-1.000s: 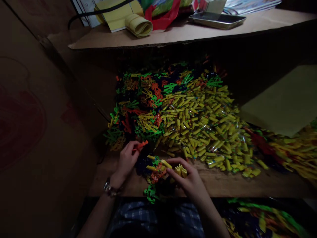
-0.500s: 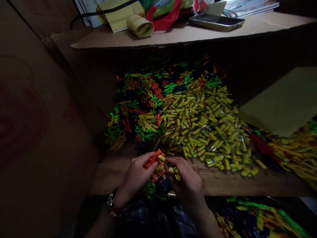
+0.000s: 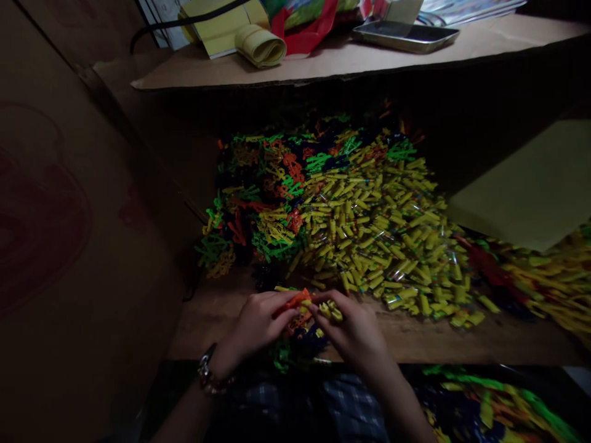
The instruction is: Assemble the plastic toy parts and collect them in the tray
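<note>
My left hand (image 3: 255, 326) pinches a small orange plastic piece (image 3: 295, 301) at the near edge of the brown work surface (image 3: 415, 338). Right beside it, my right hand (image 3: 355, 332) grips several short yellow plastic tubes (image 3: 331, 309), and its fingertips meet the orange piece. Under both hands lies a small clump of green, orange and dark plastic pieces (image 3: 289, 351). Beyond them spreads a big heap of yellow tubes (image 3: 378, 234), with a tangle of green, orange and yellow frame pieces (image 3: 258, 203) to its left.
A cardboard shelf (image 3: 332, 61) overhangs the heap, carrying a phone (image 3: 404, 35), a yellow roll (image 3: 260, 46) and red cloth. A cardboard wall (image 3: 69, 215) stands to the left. A yellow sheet (image 3: 530, 191) lies at right, with more coloured pieces (image 3: 489, 406) at the lower right.
My left hand carried the orange piece rightward from the tangle's edge to meet my right hand. The right hand closed in and shifted slightly up, keeping its yellow tubes.
</note>
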A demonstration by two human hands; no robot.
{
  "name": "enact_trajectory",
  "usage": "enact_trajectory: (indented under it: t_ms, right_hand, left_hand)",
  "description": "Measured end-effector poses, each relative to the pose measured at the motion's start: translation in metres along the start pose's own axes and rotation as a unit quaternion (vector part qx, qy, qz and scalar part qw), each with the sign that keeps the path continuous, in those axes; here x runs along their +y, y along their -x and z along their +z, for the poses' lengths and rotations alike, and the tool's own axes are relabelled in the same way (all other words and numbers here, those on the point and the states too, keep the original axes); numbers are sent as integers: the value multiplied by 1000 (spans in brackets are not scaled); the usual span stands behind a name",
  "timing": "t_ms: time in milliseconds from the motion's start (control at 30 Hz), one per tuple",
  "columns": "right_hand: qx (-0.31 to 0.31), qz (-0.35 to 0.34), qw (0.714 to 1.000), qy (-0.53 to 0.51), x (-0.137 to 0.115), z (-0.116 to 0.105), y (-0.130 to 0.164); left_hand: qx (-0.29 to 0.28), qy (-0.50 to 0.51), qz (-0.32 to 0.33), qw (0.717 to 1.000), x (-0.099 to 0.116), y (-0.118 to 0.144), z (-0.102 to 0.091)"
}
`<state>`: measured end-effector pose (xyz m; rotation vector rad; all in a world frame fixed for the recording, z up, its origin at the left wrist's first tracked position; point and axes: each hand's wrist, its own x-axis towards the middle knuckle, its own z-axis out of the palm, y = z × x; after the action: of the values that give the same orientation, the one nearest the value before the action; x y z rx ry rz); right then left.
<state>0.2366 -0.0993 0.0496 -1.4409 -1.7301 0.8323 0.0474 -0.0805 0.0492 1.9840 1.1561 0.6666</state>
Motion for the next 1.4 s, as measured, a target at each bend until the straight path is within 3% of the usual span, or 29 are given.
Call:
enact_trajectory:
  t_ms: [100, 200, 300, 400, 533, 633, 733, 833, 900, 967, 1033, 1100, 1233, 1400]
  right_hand:
    - [-104, 44, 992, -64, 10, -6, -11]
    - [-133, 71, 983, -101, 19, -9, -17]
    - [-76, 123, 984, -107, 27, -13, -14]
    - [4, 187, 968, -169, 35, -17, -7]
    - [56, 244, 934, -255, 38, -16, -1]
    - [47, 271, 919, -284, 35, -13, 0]
    - [-17, 281, 904, -322, 32, -14, 3]
    - [-34, 246, 912, -326, 30, -13, 7]
    - [-21, 215, 920, -328, 29, -9, 9]
    - [-17, 203, 921, -332, 24, -2, 9]
    - [-14, 194, 928, -317, 16, 6, 8]
    - [6, 174, 946, -274, 6, 13, 7]
    - [87, 145, 968, -184, -3, 19, 8]
    - [144, 101, 982, -72, 2, 16, 14]
  left_hand:
    - [-98, 16, -6, 995, -3, -1, -9]
    - [-135, 15, -29, 990, -10, -5, -16]
    - [-68, -70, -30, 995, -27, -13, -21]
    - [41, -209, -96, 972, -50, -25, -24]
    - [40, -244, -134, 960, -72, -38, -23]
    - [35, -224, -127, 966, -77, -40, -24]
    - [32, -197, -127, 972, -79, -38, -30]
    - [67, -189, -146, 969, -75, -32, -34]
    - [131, -113, -172, 970, -66, -28, -31]
    - [194, 59, -192, 960, -50, -24, -22]
    - [217, 238, -203, 925, -31, -22, -9]
    - [213, 329, -221, 893, -13, -21, 5]
    - [205, 398, -271, 852, 5, -21, 19]
    - [169, 350, -257, 885, 8, -17, 16]
